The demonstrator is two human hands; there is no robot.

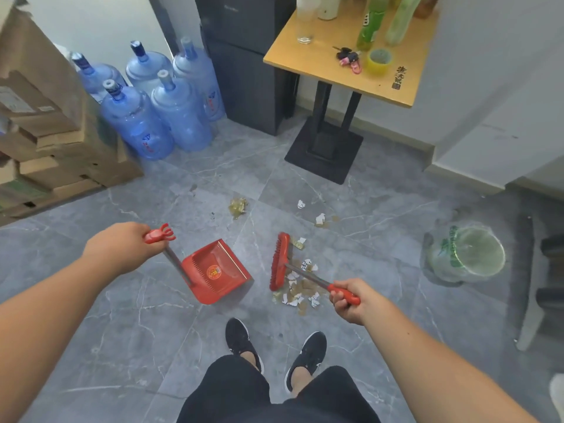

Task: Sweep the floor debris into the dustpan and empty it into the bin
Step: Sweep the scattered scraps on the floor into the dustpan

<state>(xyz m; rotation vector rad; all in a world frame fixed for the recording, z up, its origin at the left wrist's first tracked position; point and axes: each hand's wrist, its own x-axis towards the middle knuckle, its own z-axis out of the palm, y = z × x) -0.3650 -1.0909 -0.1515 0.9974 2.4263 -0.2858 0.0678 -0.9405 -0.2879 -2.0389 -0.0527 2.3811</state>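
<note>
My left hand (120, 247) grips the red top of the dustpan's long handle. The red dustpan (218, 274) rests on the grey floor with its open mouth facing right. My right hand (351, 299) holds the red grip of the broom handle. The red broom head (279, 261) stands on the floor just right of the dustpan, a small gap between them. A pile of torn paper and brown scraps (300, 293) lies right of the bristles, under the handle. More scraps (238, 206) and white bits (320, 219) lie farther away. The bin (467, 254), lined with a clear bag, stands at the right.
Several blue water jugs (152, 117) and stacked cardboard boxes (45, 141) fill the far left. A wooden table (305, 65) on a black base (325, 151) stands beyond the debris. A chair leg (531, 300) is right of the bin. My black shoes (274, 349) are near the pile.
</note>
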